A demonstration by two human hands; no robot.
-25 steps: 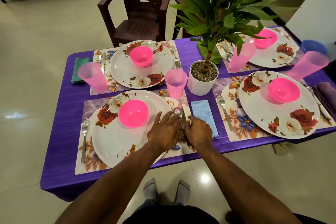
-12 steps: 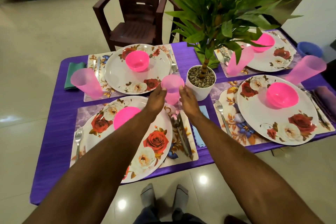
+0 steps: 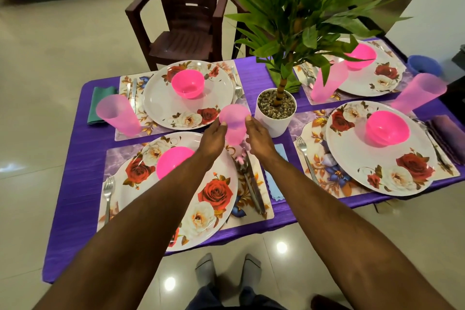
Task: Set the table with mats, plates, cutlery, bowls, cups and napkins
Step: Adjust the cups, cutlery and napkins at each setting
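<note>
The desk (image 3: 75, 163), draped in a purple cloth, is carrying four place settings around a potted plant (image 3: 276, 111) standing at its centre, probably so each seat gets the same layout. Each floral mat is lying with its long side along a desk edge, and on the near left mat (image 3: 120, 156) a rose-printed plate (image 3: 214, 199) is sitting in the middle with a pink bowl (image 3: 171, 161) resting on it, mouth up. A fork (image 3: 108, 191) is lying to the left of that plate and a knife and spoon (image 3: 251, 189) to its right, their long axes running away from the person, which suits a diner sitting at this edge. A light blue napkin (image 3: 275, 184) is lying just beside the mat's right edge.

Both hands are meeting at the pink cup (image 3: 233, 122) at the far right corner of this mat. The left hand (image 3: 214, 133) is touching its left side and the right hand (image 3: 256, 133) its right side, fingers cupping its wall from either side in a light two-handed hold. The cup is standing roughly upright, long axis vertical, open mouth facing up and tilting slightly toward the camera. Judging by the grip, the person is nudging it into its final spot above the knife; whether its base is touching the mat cannot be told.
</note>
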